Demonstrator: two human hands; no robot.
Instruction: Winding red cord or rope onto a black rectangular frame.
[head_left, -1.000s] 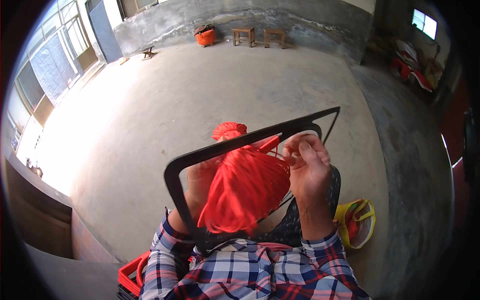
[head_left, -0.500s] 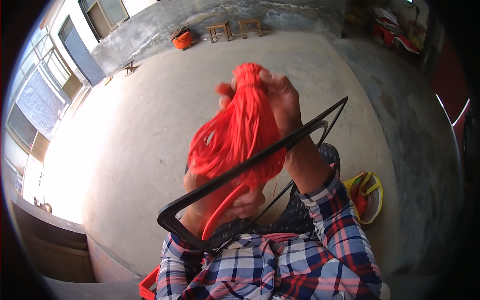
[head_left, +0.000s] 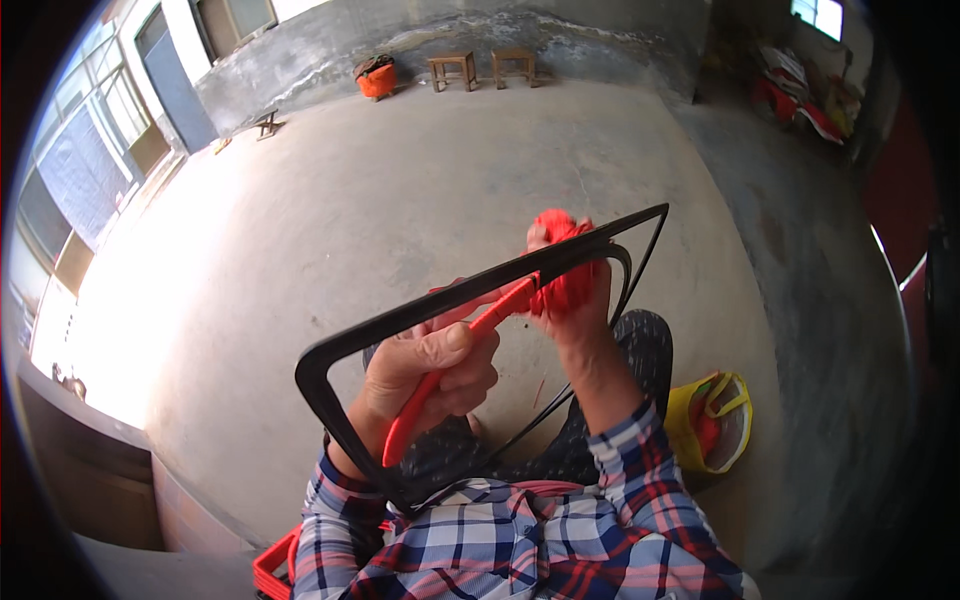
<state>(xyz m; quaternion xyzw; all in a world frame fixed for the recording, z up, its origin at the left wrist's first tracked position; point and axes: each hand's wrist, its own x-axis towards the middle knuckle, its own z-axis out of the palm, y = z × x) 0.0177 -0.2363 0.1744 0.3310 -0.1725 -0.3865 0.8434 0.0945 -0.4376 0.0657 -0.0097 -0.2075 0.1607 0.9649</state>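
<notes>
A black angular frame slants across my lap, rising to the right. One of its inner bars is covered in a tight winding of red cord. My left hand is closed round this red-wound bar. At the bar's far end my right hand is closed on a bundle of red cord, bunched close to the frame. The frame's long edge crosses in front of the bundle and hides part of it. Red strands stretch from the bundle toward my left fingers.
By my right knee stands a yellow-edged bag with something red inside. A red plastic basket is at my lower left. Two wooden stools and an orange bucket stand by the far wall, and a low folding stool at the far left.
My right hand has come down with the cord bundle, which hung long and loose before and is now bunched beside the frame. My left hand shows more plainly on the wound bar.
</notes>
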